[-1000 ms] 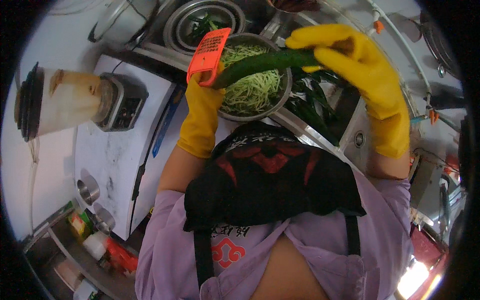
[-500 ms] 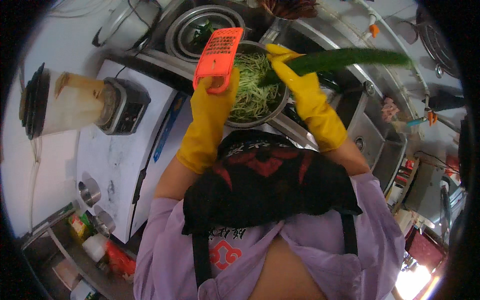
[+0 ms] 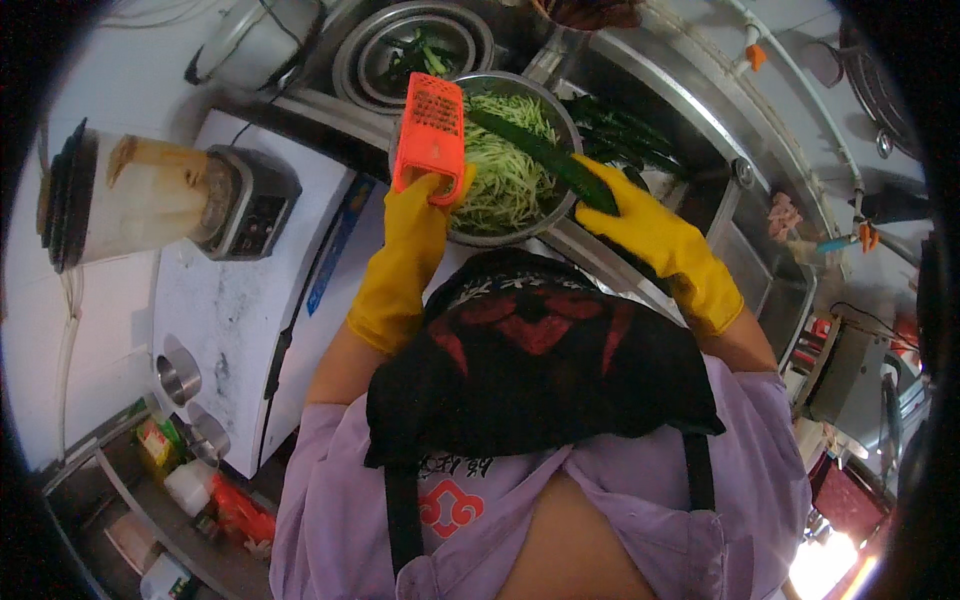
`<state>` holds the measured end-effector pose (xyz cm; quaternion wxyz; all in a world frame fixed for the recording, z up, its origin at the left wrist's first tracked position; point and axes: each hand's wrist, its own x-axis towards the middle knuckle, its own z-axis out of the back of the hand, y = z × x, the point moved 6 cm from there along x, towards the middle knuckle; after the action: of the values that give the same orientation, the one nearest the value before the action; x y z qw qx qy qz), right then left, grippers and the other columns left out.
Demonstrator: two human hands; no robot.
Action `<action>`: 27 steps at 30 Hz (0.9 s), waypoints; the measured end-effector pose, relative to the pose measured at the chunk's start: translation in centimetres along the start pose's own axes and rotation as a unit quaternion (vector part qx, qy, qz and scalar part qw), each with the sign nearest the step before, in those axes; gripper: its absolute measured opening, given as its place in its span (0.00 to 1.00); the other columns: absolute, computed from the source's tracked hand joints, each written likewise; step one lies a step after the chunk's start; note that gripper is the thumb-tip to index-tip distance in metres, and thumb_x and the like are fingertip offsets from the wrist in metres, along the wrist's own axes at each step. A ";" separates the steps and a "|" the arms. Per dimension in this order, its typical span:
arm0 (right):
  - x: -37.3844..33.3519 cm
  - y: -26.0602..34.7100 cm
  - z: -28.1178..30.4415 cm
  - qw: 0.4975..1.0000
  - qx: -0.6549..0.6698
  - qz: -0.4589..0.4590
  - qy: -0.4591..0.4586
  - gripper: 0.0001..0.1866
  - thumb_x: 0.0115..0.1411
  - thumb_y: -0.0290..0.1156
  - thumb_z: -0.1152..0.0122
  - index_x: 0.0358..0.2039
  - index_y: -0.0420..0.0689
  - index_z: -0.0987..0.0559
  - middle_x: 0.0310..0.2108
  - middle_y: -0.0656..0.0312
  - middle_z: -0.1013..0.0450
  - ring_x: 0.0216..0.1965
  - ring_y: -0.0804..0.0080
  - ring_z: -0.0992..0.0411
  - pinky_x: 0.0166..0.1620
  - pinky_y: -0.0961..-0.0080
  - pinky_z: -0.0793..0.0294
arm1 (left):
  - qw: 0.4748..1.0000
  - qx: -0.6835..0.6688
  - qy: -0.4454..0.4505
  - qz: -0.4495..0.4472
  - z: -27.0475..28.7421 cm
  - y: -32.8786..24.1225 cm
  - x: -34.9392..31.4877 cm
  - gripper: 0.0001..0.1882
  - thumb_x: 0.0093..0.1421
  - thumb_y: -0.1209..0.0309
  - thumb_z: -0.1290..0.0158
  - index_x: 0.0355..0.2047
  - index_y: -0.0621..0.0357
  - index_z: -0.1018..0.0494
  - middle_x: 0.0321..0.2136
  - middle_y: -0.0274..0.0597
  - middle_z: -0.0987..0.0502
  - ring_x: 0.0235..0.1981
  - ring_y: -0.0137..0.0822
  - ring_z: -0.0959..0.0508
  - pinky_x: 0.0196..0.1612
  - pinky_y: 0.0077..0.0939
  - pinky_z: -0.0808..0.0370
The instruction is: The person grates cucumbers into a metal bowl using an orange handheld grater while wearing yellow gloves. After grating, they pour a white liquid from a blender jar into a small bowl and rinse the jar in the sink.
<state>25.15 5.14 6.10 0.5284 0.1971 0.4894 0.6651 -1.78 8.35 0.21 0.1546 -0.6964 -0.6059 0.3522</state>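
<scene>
My left hand (image 3: 418, 215), in a yellow rubber glove, is closed round the lower end of an orange grater (image 3: 432, 130). The grater stands tilted over the left side of a metal bowl (image 3: 520, 238) heaped with pale green cucumber shreds (image 3: 505, 185). In a matching glove, my right hand (image 3: 630, 212) grips the near end of a long dark green cucumber (image 3: 545, 155). The cucumber slants over the shreds, its far tip close to the grater's right edge; I cannot tell whether they touch.
Several whole cucumbers (image 3: 625, 135) lie in the sink right of the bowl. Nested metal bowls (image 3: 345, 75) with green pieces stand behind. To the left, a blender (image 3: 245, 205) sits on a white worktop (image 3: 230, 310). A metal pot (image 3: 255, 50) is at the far left.
The cucumber has swung from pointing right to pointing left toward the grater. My right hand has moved right and nearer to me, now at the cucumber's near end. The grater has shifted slightly.
</scene>
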 end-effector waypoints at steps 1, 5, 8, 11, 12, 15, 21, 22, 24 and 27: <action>-0.4 0.8 -0.5 1.000 -0.015 0.023 0.007 0.36 0.58 0.35 0.38 0.65 0.46 0.41 0.53 0.51 0.33 0.51 0.62 0.33 0.55 0.72 0.36 | 0.999 0.032 -0.016 -0.007 0.6 0.3 0.3 0.27 0.56 0.84 0.57 0.58 0.64 0.39 0.53 0.53 0.31 0.53 0.51 0.28 0.53 0.49 0.25; -2.9 1.9 -1.2 0.991 0.070 -0.093 0.057 0.37 0.58 0.37 0.39 0.66 0.47 0.43 0.47 0.52 0.29 0.42 0.64 0.28 0.48 0.71 0.28 | 0.995 0.094 -0.027 -0.018 1.0 0.6 1.0 0.30 0.57 0.87 0.59 0.62 0.60 0.41 0.57 0.45 0.33 0.56 0.41 0.31 0.54 0.38 0.27; -3.8 4.5 -1.3 0.981 0.128 -0.125 0.080 0.38 0.58 0.38 0.39 0.66 0.47 0.44 0.39 0.56 0.26 0.31 0.71 0.28 0.38 0.74 0.26 | 0.986 0.166 -0.008 -0.018 1.0 0.9 0.9 0.30 0.56 0.85 0.55 0.61 0.60 0.40 0.54 0.44 0.31 0.54 0.37 0.30 0.54 0.31 0.29; -2.2 2.8 -1.5 0.985 0.093 -0.132 0.055 0.38 0.59 0.38 0.41 0.66 0.47 0.45 0.35 0.58 0.26 0.28 0.74 0.28 0.34 0.76 0.26 | 0.937 0.348 0.022 0.030 -1.1 1.8 -0.9 0.28 0.55 0.82 0.50 0.57 0.60 0.36 0.50 0.41 0.29 0.49 0.33 0.28 0.50 0.27 0.29; -1.3 2.7 -1.4 0.986 0.099 -0.127 0.054 0.37 0.60 0.39 0.42 0.66 0.46 0.45 0.34 0.57 0.25 0.28 0.73 0.28 0.34 0.77 0.26 | 0.937 0.346 0.036 0.022 -1.7 2.5 -1.6 0.29 0.54 0.82 0.47 0.57 0.59 0.36 0.50 0.41 0.28 0.48 0.33 0.27 0.49 0.27 0.28; -1.1 4.0 -1.6 0.982 0.096 -0.136 0.089 0.37 0.61 0.40 0.43 0.67 0.46 0.45 0.33 0.56 0.25 0.28 0.72 0.26 0.34 0.77 0.26 | 0.923 0.381 0.056 0.002 -2.8 3.3 -2.3 0.30 0.52 0.81 0.44 0.56 0.59 0.37 0.47 0.39 0.28 0.45 0.33 0.26 0.46 0.27 0.27; 0.1 4.0 -0.9 0.966 0.162 -0.190 0.063 0.40 0.58 0.42 0.40 0.66 0.46 0.45 0.35 0.56 0.25 0.28 0.69 0.26 0.32 0.73 0.24 | 0.757 0.590 0.193 -0.206 -5.1 3.3 -3.4 0.21 0.50 0.80 0.46 0.46 0.57 0.33 0.35 0.33 0.29 0.39 0.29 0.28 0.43 0.23 0.28; -0.1 3.7 -1.0 0.969 0.154 -0.184 0.066 0.40 0.58 0.42 0.40 0.66 0.45 0.45 0.36 0.56 0.25 0.27 0.69 0.26 0.32 0.73 0.24 | 0.786 0.565 0.181 -0.177 -5.1 3.5 -3.0 0.20 0.51 0.80 0.47 0.46 0.57 0.33 0.35 0.33 0.29 0.39 0.29 0.28 0.43 0.23 0.28; -0.8 4.0 -1.7 0.973 0.139 -0.167 0.074 0.41 0.57 0.42 0.39 0.66 0.44 0.46 0.36 0.56 0.24 0.27 0.69 0.26 0.32 0.73 0.24 | 0.871 0.475 0.122 -0.031 -3.4 3.9 -1.1 0.20 0.52 0.81 0.49 0.46 0.57 0.33 0.35 0.33 0.29 0.40 0.29 0.28 0.43 0.24 0.28; -0.8 4.7 -1.9 0.976 0.100 -0.160 0.110 0.38 0.58 0.41 0.40 0.65 0.45 0.44 0.38 0.58 0.25 0.26 0.72 0.26 0.31 0.77 0.26 | 0.861 0.495 0.118 0.023 -5.0 0.9 -2.0 0.15 0.52 0.80 0.49 0.41 0.57 0.32 0.32 0.33 0.30 0.35 0.30 0.29 0.39 0.25 0.28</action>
<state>21.56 3.74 9.52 0.5487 0.0934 0.6337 0.5372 2.19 7.30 3.76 0.5410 -0.5788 -0.3127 0.5240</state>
